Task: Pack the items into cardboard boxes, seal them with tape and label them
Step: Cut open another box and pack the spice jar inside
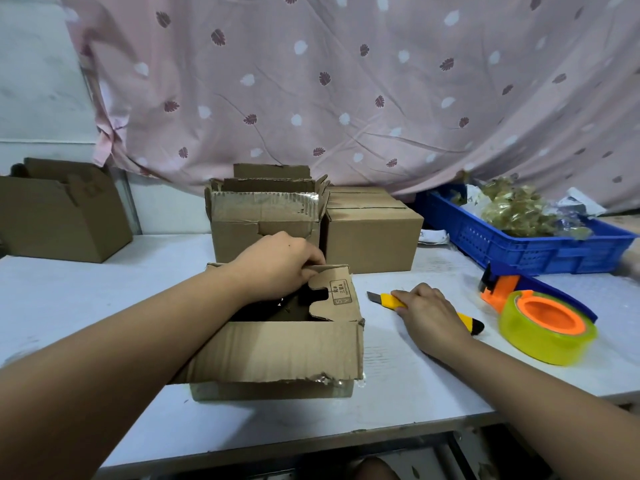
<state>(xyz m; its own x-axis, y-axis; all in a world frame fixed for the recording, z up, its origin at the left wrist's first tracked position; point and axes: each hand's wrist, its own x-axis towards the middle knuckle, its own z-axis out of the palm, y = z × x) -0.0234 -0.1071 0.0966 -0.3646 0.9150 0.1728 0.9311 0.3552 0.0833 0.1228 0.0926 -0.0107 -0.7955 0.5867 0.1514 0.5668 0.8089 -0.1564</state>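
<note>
Head view: one open cardboard box point(277, 351) stood at centre of the bench point(104, 306), near flap folded toward 6 o'clock, far flap at 12 o'clock gripped in the curled fingers of the left hand point(277, 268). At its 3 o'clock the right hand point(429, 317) lay closed over a yellow utility knife point(388, 299), with a tape dispenser point(543, 323) beyond. Box judged light and stiff-walled, its flaps torn and floppy; best held by walls or base.
</note>
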